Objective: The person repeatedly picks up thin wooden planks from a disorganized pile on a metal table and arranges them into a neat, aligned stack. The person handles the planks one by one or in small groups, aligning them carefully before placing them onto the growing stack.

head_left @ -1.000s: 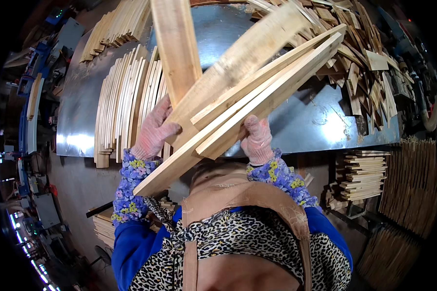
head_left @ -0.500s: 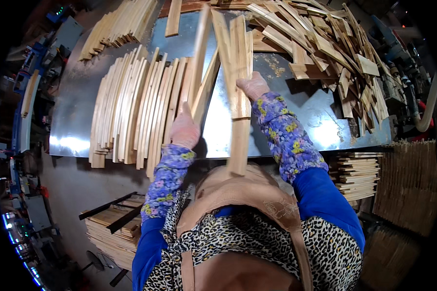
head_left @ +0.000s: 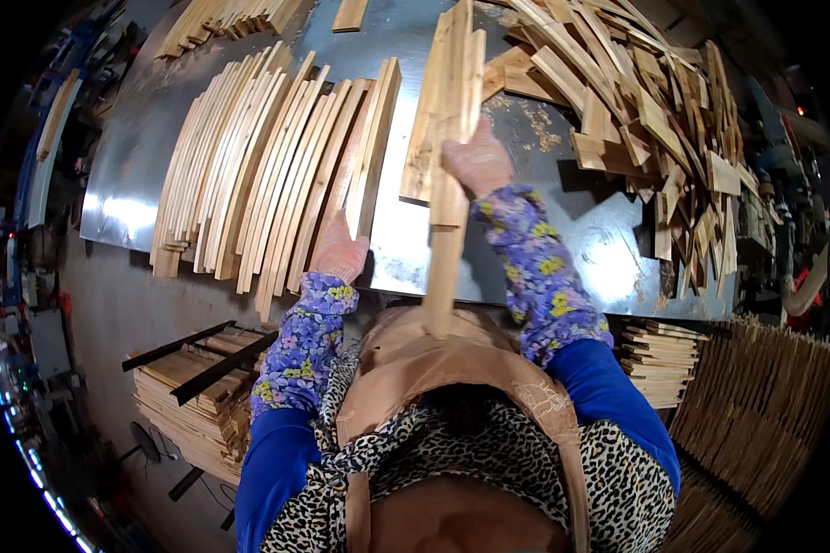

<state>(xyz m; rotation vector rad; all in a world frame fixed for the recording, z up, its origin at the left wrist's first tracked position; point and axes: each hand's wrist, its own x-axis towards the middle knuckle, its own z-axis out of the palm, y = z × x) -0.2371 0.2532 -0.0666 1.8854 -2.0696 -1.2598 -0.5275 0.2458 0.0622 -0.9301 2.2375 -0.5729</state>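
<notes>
Steel table (head_left: 124, 175) as reference. Right hand (head_left: 480, 166) mid-table: thumb on top, fingers wrapped round the edge, clamped on a loose board bundle (head_left: 444, 115). Ends staggered, longest board overhangs table's near edge toward the apron (head_left: 433, 373); probably gripped around the overlap so one hand covers the lot. Can't tell if the bundle's underside bears on the table.

Left hand (head_left: 339, 249), table's near edge: touching the near end of the end board (head_left: 376, 147), finger extended; can't tell if it's pinching. Looks like steadying or squaring it against the slat row (head_left: 240, 175).

Row fills table's left half, slats on edge side by side, presumably so they prop each other and pack tight. Offcut heap (head_left: 646, 111), table's right half, criss-crossed, likely just dumped out of the way. Low board stacks sit below table's near edge, left (head_left: 189, 387) and right (head_left: 659, 359).
</notes>
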